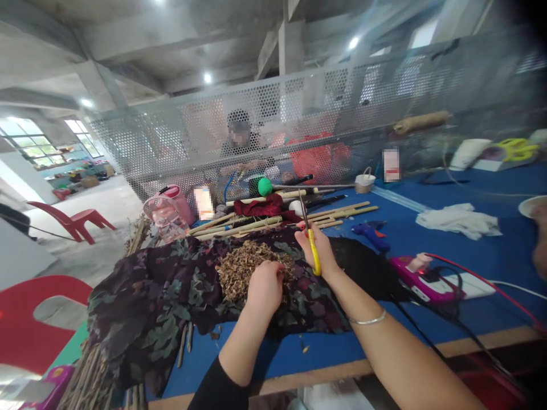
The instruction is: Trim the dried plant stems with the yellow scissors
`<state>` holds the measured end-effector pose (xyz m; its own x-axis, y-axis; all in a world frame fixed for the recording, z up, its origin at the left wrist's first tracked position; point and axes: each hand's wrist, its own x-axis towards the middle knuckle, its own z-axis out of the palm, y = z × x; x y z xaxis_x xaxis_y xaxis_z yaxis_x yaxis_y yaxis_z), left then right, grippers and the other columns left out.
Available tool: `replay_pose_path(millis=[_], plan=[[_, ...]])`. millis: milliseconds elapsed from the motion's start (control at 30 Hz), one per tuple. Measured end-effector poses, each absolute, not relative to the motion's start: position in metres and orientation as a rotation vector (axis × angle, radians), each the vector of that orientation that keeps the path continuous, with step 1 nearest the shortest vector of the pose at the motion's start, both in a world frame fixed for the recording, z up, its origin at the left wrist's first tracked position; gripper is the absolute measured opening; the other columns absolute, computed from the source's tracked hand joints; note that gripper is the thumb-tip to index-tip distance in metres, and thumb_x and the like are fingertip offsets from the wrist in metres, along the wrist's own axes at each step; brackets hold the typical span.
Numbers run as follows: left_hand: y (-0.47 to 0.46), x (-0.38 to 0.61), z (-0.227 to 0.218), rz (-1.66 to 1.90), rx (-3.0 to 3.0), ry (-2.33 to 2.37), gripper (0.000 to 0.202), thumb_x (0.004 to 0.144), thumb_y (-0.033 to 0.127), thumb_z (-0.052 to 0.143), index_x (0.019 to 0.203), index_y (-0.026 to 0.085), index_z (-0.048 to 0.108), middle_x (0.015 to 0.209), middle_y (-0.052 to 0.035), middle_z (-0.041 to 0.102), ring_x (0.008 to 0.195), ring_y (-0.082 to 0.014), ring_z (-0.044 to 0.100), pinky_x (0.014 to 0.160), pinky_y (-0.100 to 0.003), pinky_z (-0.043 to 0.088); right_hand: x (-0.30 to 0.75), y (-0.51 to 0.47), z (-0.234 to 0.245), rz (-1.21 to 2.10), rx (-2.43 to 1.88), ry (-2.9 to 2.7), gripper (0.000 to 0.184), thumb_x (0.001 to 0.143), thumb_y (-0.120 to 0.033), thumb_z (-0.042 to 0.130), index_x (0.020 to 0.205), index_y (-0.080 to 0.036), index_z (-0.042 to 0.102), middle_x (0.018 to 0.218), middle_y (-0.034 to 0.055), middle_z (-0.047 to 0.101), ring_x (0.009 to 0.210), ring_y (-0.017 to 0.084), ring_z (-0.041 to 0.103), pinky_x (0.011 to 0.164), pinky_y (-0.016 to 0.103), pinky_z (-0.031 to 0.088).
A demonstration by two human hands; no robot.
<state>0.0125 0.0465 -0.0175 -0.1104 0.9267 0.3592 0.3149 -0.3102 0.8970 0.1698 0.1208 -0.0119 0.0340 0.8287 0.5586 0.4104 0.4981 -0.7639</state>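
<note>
A heap of dried brown plant bits (239,267) lies on a dark, leaf-patterned cloth (171,285) spread over the blue table. My left hand (264,289) rests at the right side of this heap, its fingers curled together; whatever they pinch is hidden. Just to the right, my right hand (327,250) is closed around a pair of scissors (315,256) with yellow handles, blades pointing up and away from me. Past the scissors lie several thin bamboo sticks (346,212) and a crumpled dark red cloth (258,206).
A blue glue gun (371,234) and a magenta power strip (427,279) with cables are on the right. White gloves (459,220) lie farther back. A perforated metal screen (183,136) borders the table, with a person (239,136) behind it. Red chairs (38,290) stand left.
</note>
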Motion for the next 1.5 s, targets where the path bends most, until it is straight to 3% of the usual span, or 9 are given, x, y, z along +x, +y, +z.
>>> replay_pose_path(millis=[200,300,433,567,800,1033,1233,1500], plan=[[0.071,0.017,-0.017,1.306,1.906,1.556,0.025,0.061,-0.001,0.061,0.060,0.024,0.066,0.061,-0.0029,0.053,0.061,-0.0172,0.055,0.074,-0.027,0.044,0.167,0.119,-0.013,0.509,-1.057,-1.605,0.034,0.081,-0.048,0.050,0.098,-0.018,0.052,0.061,-0.0039,0.047,0.054,0.013,0.046,0.055,0.023,0.039],[0.080,0.017,-0.009,0.861,2.258,1.664,0.019,0.072,0.009,0.057,0.070,0.024,0.069,0.070,-0.0044,0.057,0.067,-0.0169,0.058,0.071,-0.027,0.046,0.167,0.118,-0.011,0.500,-1.065,-1.601,0.035,0.080,-0.050,0.050,0.096,-0.019,0.052,0.060,-0.0042,0.047,0.053,0.012,0.046,0.053,0.022,0.037],[0.082,0.025,0.004,0.101,2.522,1.789,0.028,0.082,0.015,0.045,0.092,0.025,0.068,0.088,-0.0074,0.060,0.085,-0.0207,0.060,0.070,-0.029,0.049,0.166,0.115,-0.008,0.510,-1.065,-1.591,0.035,0.080,-0.050,0.051,0.096,-0.019,0.052,0.059,-0.0045,0.047,0.053,0.012,0.046,0.053,0.022,0.038],[0.086,0.030,0.005,-0.047,2.561,1.795,0.030,0.084,0.015,0.041,0.096,0.022,0.068,0.093,-0.0097,0.062,0.089,-0.0230,0.061,0.070,-0.031,0.050,0.166,0.113,-0.006,0.507,-1.060,-1.603,0.034,0.081,-0.049,0.050,0.096,-0.019,0.051,0.059,-0.0046,0.047,0.054,0.013,0.048,0.055,0.022,0.039],[0.087,0.027,-0.004,0.102,2.497,1.840,0.024,0.084,0.017,0.043,0.086,0.017,0.066,0.089,-0.0111,0.064,0.084,-0.0224,0.063,0.071,-0.033,0.049,0.164,0.112,-0.007,0.499,-1.068,-1.656,0.034,0.081,-0.048,0.049,0.097,-0.019,0.051,0.061,-0.0034,0.049,0.053,0.012,0.047,0.054,0.022,0.039],[0.071,-0.005,0.004,0.895,2.190,1.850,0.018,0.081,0.018,0.049,0.090,0.019,0.066,0.088,-0.0059,0.068,0.082,-0.0174,0.062,0.076,-0.027,0.045,0.158,0.111,-0.012,0.527,-1.064,-1.715,0.031,0.080,-0.043,0.053,0.099,-0.018,0.052,0.063,-0.0028,0.052,0.054,0.012,0.049,0.057,0.022,0.040],[0.068,-0.035,-0.010,1.264,1.887,2.000,0.010,0.075,0.024,0.058,0.074,0.018,0.066,0.076,-0.0043,0.067,0.070,-0.0166,0.060,0.070,-0.029,0.045,0.145,0.102,-0.014,0.532,-1.056,-1.859,0.031,0.078,-0.040,0.055,0.099,-0.018,0.053,0.068,-0.0010,0.057,0.056,0.012,0.049,0.057,0.022,0.040],[0.068,-0.032,-0.023,1.501,1.692,1.878,0.019,0.080,0.026,0.051,0.086,0.017,0.066,0.086,-0.0071,0.068,0.079,-0.0177,0.062,0.077,-0.031,0.046,0.136,0.099,-0.021,0.561,-1.078,-1.955,0.036,0.077,-0.042,0.057,0.104,-0.018,0.056,0.070,0.0007,0.060,0.058,0.014,0.051,0.057,0.022,0.040]])
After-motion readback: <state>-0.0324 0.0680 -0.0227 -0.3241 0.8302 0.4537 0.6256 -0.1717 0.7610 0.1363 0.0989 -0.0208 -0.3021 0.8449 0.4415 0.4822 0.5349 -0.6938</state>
